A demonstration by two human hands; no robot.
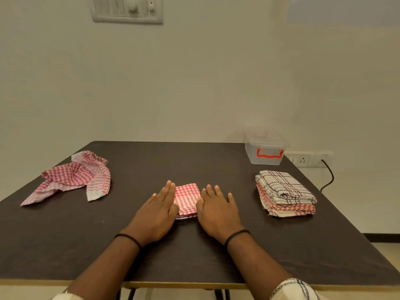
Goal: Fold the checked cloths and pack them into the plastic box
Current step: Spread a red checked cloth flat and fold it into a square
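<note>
Your left hand (157, 215) and right hand (217, 211) lie flat, fingers straight, flanking the folded red-checked cloth (186, 199) mid-tabletop (65, 245), nearer the front edge; its long axis runs front-to-back. Plastic box (265, 151): far right corner.

Each wrist wears a thin black band: one on the left hand (155, 215), one on the right hand (218, 211). A white sleeve (292, 289) with dark checked lines covers the right upper arm.

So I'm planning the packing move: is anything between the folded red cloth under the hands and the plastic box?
The folded red cloth has bare table up to the plastic box. The folded stack lies right of that line. The box's lid is on.
</note>
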